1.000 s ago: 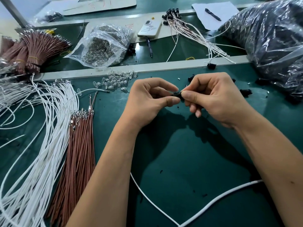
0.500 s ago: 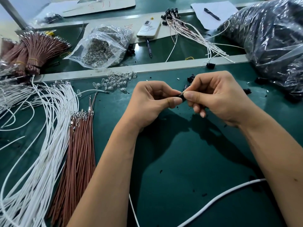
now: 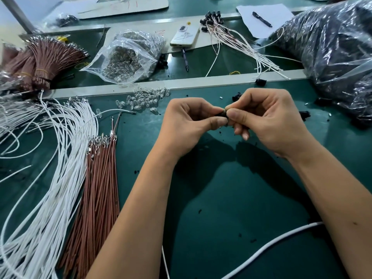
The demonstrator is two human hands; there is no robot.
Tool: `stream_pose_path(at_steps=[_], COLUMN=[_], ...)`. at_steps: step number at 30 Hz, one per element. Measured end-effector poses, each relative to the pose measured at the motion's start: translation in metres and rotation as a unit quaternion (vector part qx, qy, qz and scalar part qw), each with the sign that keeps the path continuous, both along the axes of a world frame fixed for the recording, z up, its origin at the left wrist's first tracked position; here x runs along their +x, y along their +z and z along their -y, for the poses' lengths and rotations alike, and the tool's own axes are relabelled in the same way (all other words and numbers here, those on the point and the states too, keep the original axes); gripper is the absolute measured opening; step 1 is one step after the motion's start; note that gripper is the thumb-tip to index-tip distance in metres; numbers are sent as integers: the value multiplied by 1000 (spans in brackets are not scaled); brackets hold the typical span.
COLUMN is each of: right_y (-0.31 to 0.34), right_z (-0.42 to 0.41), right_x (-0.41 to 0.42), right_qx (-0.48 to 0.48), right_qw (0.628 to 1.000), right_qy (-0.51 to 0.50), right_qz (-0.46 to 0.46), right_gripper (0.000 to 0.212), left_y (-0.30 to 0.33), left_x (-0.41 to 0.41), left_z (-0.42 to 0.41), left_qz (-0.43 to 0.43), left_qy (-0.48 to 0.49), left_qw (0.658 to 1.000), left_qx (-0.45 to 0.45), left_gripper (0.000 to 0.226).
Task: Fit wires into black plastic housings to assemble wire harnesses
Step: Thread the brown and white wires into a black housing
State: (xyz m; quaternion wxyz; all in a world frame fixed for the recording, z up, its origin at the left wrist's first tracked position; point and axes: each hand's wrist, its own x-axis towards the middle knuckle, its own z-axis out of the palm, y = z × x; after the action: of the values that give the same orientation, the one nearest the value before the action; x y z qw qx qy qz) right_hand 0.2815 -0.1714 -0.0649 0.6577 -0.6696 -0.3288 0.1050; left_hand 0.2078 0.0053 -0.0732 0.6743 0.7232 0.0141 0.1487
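- Black housing (image 3: 222, 114) pinched btwn both hands, held above the green mat (image 3: 231, 198), mid-frame.
- Left hand (image 3: 188, 125): thumb + curled fingers tight on its near end. Right hand (image 3: 267, 119): narrow thumb-forefinger pinch on the other side.
- Housing looks tiny, light, rigid; prob. slick, so grip the flat sides.
- White wire (image 3: 261, 252) thin, floppy; best held close to its tip. Whether it's seated: can't tell.
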Motion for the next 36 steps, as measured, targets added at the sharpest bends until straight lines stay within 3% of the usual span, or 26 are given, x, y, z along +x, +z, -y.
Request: stream_pose_path(at_steps=[11,36], right_y=[1,-5], right_z=[-3,-11], right_x=[-1,-8], right_qx=[51,8], right_qw=[992,998], right_qy=[-11,-57], right_qz=[-119,19], right_gripper=[19,21], left_y=[2,3], left_x=[-1,-2], left_z=[3,8], left_qz=[5,40], left_qy=[7,27], left_qw=[998,999], left_qx=[-69,-25], left_gripper=[18,17])
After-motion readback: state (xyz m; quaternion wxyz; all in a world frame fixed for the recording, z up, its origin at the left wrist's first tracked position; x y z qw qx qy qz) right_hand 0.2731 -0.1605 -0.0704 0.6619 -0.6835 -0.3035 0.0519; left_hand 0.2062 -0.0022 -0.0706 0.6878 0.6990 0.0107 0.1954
